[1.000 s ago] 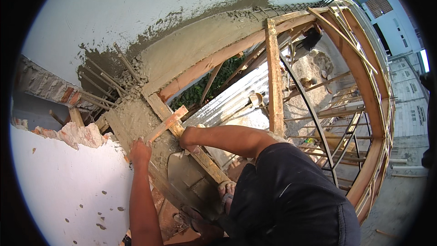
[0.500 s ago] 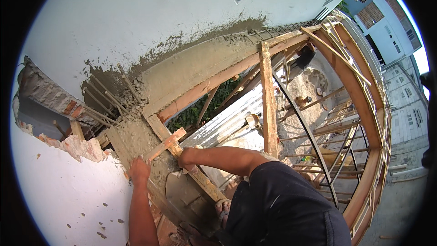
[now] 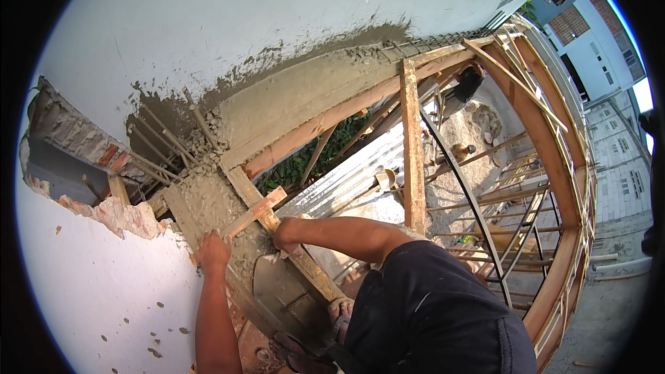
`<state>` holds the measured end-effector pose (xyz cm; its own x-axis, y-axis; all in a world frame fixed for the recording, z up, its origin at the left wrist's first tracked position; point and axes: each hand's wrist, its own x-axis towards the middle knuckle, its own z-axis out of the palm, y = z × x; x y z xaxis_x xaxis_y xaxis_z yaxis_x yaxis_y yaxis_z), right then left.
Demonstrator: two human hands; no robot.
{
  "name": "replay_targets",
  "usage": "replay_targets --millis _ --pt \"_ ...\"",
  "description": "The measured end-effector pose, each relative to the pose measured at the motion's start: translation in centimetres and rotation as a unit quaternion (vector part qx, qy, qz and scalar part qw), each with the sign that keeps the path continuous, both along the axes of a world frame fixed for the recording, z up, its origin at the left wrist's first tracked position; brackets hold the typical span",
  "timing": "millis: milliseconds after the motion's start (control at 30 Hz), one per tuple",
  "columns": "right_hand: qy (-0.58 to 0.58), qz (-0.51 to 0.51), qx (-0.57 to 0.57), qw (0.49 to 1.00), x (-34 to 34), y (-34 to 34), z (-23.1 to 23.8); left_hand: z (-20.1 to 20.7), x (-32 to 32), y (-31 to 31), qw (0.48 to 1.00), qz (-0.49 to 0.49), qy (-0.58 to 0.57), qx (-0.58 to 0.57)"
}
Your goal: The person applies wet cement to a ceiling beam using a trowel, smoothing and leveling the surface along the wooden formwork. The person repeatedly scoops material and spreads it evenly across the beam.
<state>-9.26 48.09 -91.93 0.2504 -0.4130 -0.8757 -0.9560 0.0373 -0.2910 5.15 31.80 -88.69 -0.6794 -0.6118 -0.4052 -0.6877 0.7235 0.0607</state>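
My left hand [image 3: 214, 249] is closed around the lower end of a short wooden board [image 3: 258, 212], which lies slanted across wet concrete [image 3: 208, 197] in a narrow form. The board's far end overlaps the right-hand formwork board [image 3: 303, 266]. My right hand [image 3: 287, 234] curls over that formwork board, beside the short board; its fingertips are partly hidden. Just below my hands, a grey, rounded sheet-like piece [image 3: 273, 282] sits inside the form, smeared with cement.
Steel bars [image 3: 163, 135] stick out of the concrete by the broken wall [image 3: 114, 220]. A wooden post [image 3: 411, 145] and formwork frame [image 3: 547, 125] border a drop on the right, where people work below. My foot [image 3: 339, 309] rests by the form's edge.
The view has shifted slightly, so the surroundings sit a little further right and lower. Both hands keep their places on the boards.
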Motion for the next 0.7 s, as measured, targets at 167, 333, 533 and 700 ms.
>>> replay_targets --millis 167,333,533,700 --pt "-0.003 0.007 0.011 1.000 0.0 -0.2 -0.6 -0.2 0.2 0.1 1.000 0.007 0.002 0.001" --pt "-0.004 0.010 0.027 1.000 0.1 -0.4 -0.9 -0.8 0.2 -0.2 1.000 0.004 -0.002 -0.008" --pt "0.015 -0.009 0.024 1.000 0.1 -0.3 -0.3 -1.1 0.1 -0.4 1.000 0.005 -0.014 0.003" --pt "0.027 -0.014 0.014 0.999 0.2 -0.2 -0.1 -1.2 0.2 -0.5 1.000 -0.005 -0.012 -0.002"
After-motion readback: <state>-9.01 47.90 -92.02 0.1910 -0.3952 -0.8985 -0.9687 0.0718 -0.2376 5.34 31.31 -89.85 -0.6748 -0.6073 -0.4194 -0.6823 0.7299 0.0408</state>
